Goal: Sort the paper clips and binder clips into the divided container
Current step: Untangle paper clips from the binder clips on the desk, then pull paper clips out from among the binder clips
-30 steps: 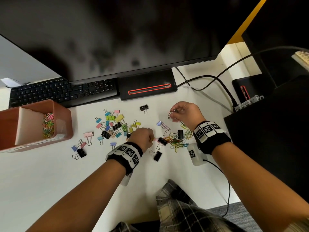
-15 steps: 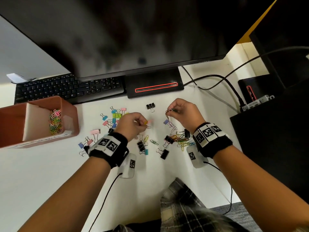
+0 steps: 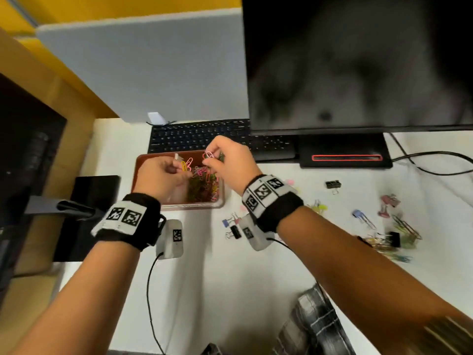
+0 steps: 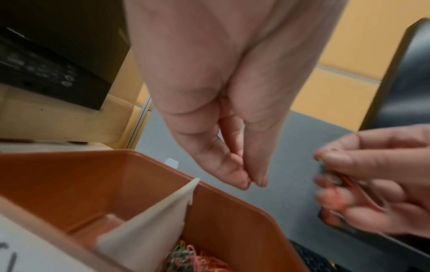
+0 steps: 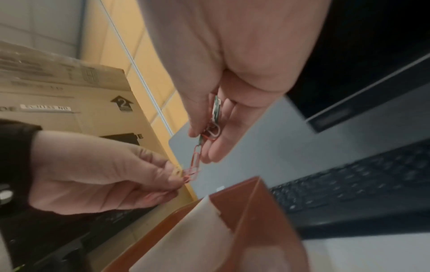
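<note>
Over the reddish-brown divided plastic container (image 3: pixel 220 201) both hands meet; left hand (image 3: pixel 163 176) pinches pink and yellow wire paper clips (image 3: pixel 186 165) between thumb and fingertips; right hand (image 3: pixel 229 157) curls round a small bunch of coloured clips (image 5: pixel 215 117); a heap of paper clips (image 3: pixel 203 185) fills the right compartment; loose binder clips (image 3: pixel 332 185) lie scattered on the white desk (image 3: pixel 230 290).

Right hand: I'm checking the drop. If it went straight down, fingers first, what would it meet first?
Probably the paper clips heaped in the container, right of the divider; depth is unclear.
</note>
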`<control>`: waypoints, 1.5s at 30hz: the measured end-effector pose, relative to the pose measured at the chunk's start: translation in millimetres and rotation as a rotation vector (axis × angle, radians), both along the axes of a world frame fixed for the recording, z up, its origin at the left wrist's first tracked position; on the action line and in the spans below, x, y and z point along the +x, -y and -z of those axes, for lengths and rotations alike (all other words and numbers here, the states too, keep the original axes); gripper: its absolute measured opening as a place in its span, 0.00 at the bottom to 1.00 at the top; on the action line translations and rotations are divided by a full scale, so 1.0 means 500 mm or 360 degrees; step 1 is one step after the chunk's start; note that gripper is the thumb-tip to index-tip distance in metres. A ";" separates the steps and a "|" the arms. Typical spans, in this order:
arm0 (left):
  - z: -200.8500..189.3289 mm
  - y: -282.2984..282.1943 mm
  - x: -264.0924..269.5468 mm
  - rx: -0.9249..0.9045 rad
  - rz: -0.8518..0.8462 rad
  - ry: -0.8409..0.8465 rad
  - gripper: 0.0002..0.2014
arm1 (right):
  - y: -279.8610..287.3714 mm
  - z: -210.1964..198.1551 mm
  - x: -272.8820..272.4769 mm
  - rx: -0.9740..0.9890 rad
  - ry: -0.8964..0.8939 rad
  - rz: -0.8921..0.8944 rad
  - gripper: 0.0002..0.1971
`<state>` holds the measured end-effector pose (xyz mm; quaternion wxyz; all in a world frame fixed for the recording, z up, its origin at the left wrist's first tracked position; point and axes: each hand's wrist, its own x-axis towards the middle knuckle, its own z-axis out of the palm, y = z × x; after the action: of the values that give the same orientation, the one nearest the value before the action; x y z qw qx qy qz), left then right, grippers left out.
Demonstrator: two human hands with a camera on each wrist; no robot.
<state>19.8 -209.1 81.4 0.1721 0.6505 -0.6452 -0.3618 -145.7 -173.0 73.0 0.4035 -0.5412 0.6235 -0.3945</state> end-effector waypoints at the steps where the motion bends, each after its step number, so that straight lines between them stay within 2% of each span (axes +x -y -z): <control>1: 0.007 0.007 0.000 0.0027 0.0020 0.0019 0.11 | 0.015 0.005 0.024 0.0058 -0.0047 0.0002 0.05; 3: 0.016 0.015 0.001 0.0085 0.0114 0.0119 0.16 | 0.032 0.021 0.056 0.0212 -0.0197 0.0002 0.13; 5: 0.020 0.016 -0.008 0.0082 0.0234 0.0181 0.18 | 0.020 0.027 0.055 0.0272 -0.0174 0.0011 0.17; 7: 0.018 0.002 -0.022 0.0008 0.0335 0.0100 0.17 | -0.019 0.030 0.027 0.0199 -0.0047 0.0033 0.15; 9: 0.014 -0.026 -0.051 -0.0044 0.0434 -0.0040 0.12 | -0.080 0.040 -0.028 0.0146 -0.0064 0.0121 0.11; 11: 0.015 -0.068 -0.094 -0.0015 0.0551 -0.0172 0.08 | -0.158 0.063 -0.106 0.0192 -0.0183 0.0278 0.08; 14: 0.043 -0.151 -0.173 0.0058 0.0852 -0.0173 0.06 | -0.286 0.100 -0.242 0.0450 -0.0501 0.0413 0.07; 16: 0.080 -0.209 -0.227 0.0176 0.1018 -0.0216 0.06 | -0.360 0.124 -0.320 0.0648 -0.0743 0.0374 0.07; 19: 0.129 -0.274 -0.306 0.0199 0.1130 -0.0100 0.08 | -0.413 0.154 -0.372 0.0890 -0.1005 0.0194 0.14; 21: 0.150 -0.300 -0.357 0.0138 0.1166 -0.0024 0.07 | -0.419 0.171 -0.378 0.0927 -0.1219 0.0014 0.17; 23: 0.169 -0.317 -0.403 0.0032 0.1221 0.0156 0.06 | -0.414 0.179 -0.379 0.0902 -0.1308 -0.0090 0.15; 26: 0.195 -0.327 -0.447 -0.0131 0.1316 0.0510 0.07 | -0.403 0.185 -0.379 0.0848 -0.1331 -0.0161 0.08; 29: 0.213 -0.333 -0.467 -0.0186 0.1313 0.0740 0.06 | -0.412 0.179 -0.396 0.0782 -0.1249 -0.0161 0.06; 32: 0.223 -0.332 -0.473 -0.0162 0.1276 0.0914 0.08 | -0.434 0.174 -0.449 0.0633 -0.1027 0.0127 0.04; 35: 0.229 -0.335 -0.478 -0.0130 0.1221 0.0944 0.07 | -0.446 0.169 -0.518 0.0706 -0.0757 0.0417 0.13; 38: 0.231 -0.340 -0.478 -0.0128 0.1187 0.0976 0.04 | -0.430 0.176 -0.544 0.0862 -0.0719 0.0382 0.18; 41: 0.228 -0.343 -0.485 -0.0130 0.1210 0.0983 0.05 | -0.406 0.192 -0.542 0.0966 -0.0841 0.0258 0.15; 45: 0.219 -0.333 -0.494 -0.0209 0.1201 0.0856 0.05 | -0.391 0.203 -0.543 0.1014 -0.1000 0.0132 0.06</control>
<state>-227.2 -42.3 -28.2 -0.1040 0.4289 -0.8799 -0.1761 -417.3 22.4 -28.4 0.3249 -0.4580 0.8273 -0.0149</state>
